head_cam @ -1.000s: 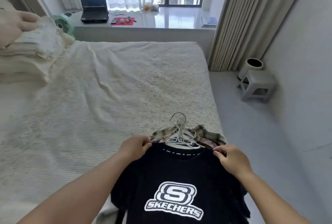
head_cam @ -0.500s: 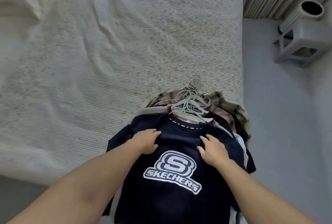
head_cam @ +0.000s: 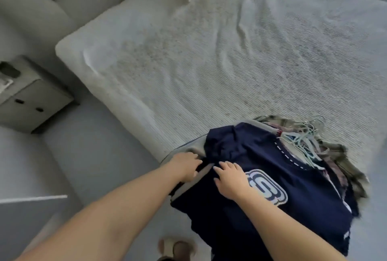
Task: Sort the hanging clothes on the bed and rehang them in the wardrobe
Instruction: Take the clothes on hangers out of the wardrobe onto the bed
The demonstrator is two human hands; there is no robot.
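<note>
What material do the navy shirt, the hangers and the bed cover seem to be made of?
Navy shirt: soft matte knit, probably cotton or a blend; it creases loosely. Hangers: thin pale wire, possibly coated; too blurred to confirm. Bed cover: cream woven textile with fine ribbing, matte.

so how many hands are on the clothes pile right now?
2. The left hand grips the grey garment's edge at the pile's left side; the right hand rests flat on the navy T-shirt, beside its logo.

Soft, even daylight; slight motion blur
</note>
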